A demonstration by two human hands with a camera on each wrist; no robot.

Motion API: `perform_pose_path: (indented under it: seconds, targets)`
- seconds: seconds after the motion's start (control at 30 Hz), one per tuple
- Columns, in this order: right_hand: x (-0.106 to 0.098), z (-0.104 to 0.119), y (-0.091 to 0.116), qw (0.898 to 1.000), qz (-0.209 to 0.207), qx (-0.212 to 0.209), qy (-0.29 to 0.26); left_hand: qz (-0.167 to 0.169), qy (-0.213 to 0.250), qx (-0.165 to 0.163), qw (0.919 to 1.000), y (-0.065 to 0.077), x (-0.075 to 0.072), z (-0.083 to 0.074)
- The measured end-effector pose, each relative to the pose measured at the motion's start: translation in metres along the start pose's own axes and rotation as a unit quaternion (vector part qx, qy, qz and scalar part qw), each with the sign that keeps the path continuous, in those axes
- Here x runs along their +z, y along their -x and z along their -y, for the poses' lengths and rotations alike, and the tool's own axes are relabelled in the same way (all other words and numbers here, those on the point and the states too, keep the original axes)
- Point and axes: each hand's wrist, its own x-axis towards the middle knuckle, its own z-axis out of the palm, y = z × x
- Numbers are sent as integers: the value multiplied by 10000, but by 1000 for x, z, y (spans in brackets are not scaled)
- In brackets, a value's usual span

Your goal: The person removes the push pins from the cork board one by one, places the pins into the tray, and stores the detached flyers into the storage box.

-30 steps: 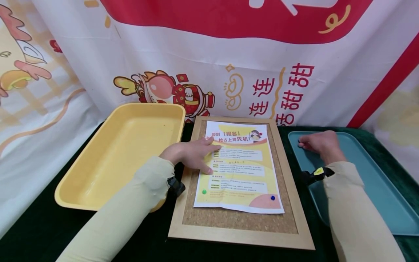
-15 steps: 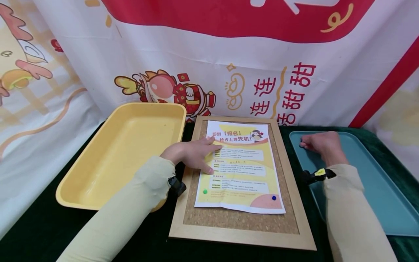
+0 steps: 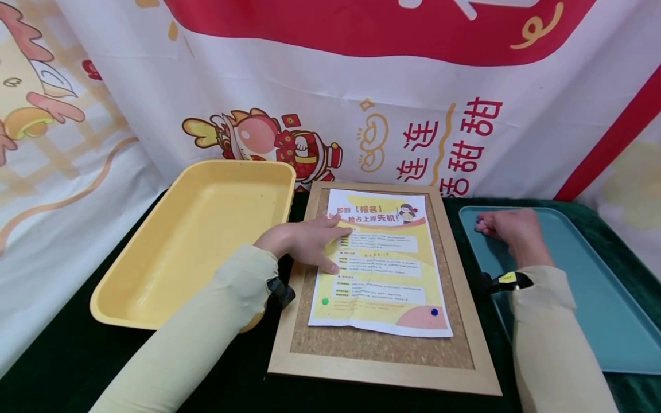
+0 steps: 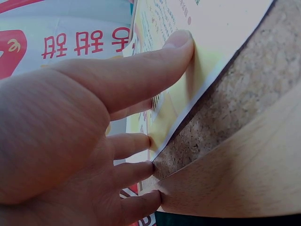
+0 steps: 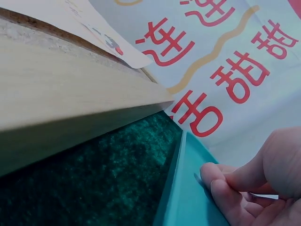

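A printed yellow-and-white sheet (image 3: pixel 377 261) lies on a wood-framed cork board (image 3: pixel 382 347). Along its lower edge sit a green pushpin (image 3: pixel 325 301) and a blue pushpin (image 3: pixel 434 312). My left hand (image 3: pixel 304 241) rests spread over the sheet's left edge; in the left wrist view its thumb (image 4: pixel 176 47) touches the paper and its other fingertips reach the paper, cork and frame. At the far left corner of the blue tray (image 3: pixel 583 298), my right hand (image 3: pixel 516 229) pinches a small bluish pushpin (image 3: pixel 479 220), mostly hidden by thumb and fingertip.
A deep yellow bin (image 3: pixel 191 241) stands left of the board. Dark green cloth (image 3: pixel 62 350) covers the table. A printed fabric backdrop (image 3: pixel 330 80) hangs right behind the board, bin and tray. Both wrists wear black straps.
Right fingertips shift slightly at the tray's corner, and a bluish bit shows at them. The left hand stays put on the sheet. The whole view drifts slightly.
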Motion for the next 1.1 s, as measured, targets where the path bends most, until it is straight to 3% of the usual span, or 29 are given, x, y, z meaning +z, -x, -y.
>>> perform_pose_path:
  seconds: [0.67, 1.1]
  targets:
    - [1, 7, 9, 9999, 34, 56, -135, 17, -25, -91, 10000, 1, 0, 1]
    - [23, 23, 30, 9953, -149, -944, 164, 21, -21, -55, 10000, 1, -1, -1]
